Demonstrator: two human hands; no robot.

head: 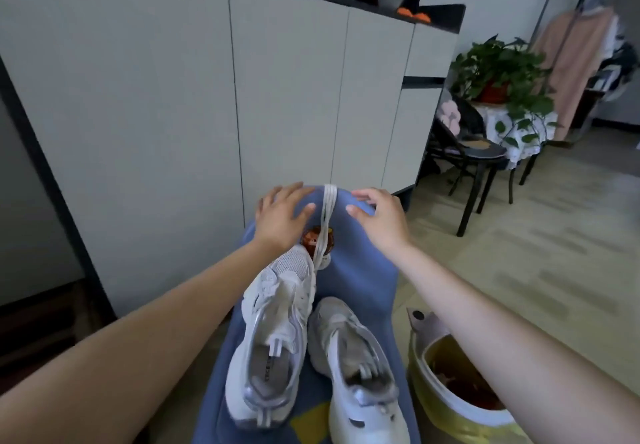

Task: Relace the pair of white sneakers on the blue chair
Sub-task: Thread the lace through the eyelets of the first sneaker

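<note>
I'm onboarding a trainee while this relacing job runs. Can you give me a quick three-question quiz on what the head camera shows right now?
1. True or false: the white laces are draped over the top of the blue chair back.
2. Multiple choice: where is the left hand? A) gripping a sneaker B) resting on the chair back beside the laces C) inside the bin
3. Fill in: the yellow-lined bin stands beside the chair, on the person's ____ side.

Key
1. True.
2. B; the right hand rests on the other side. The left sneaker and right sneaker lie untouched on the seat.
3. Right.
</note>
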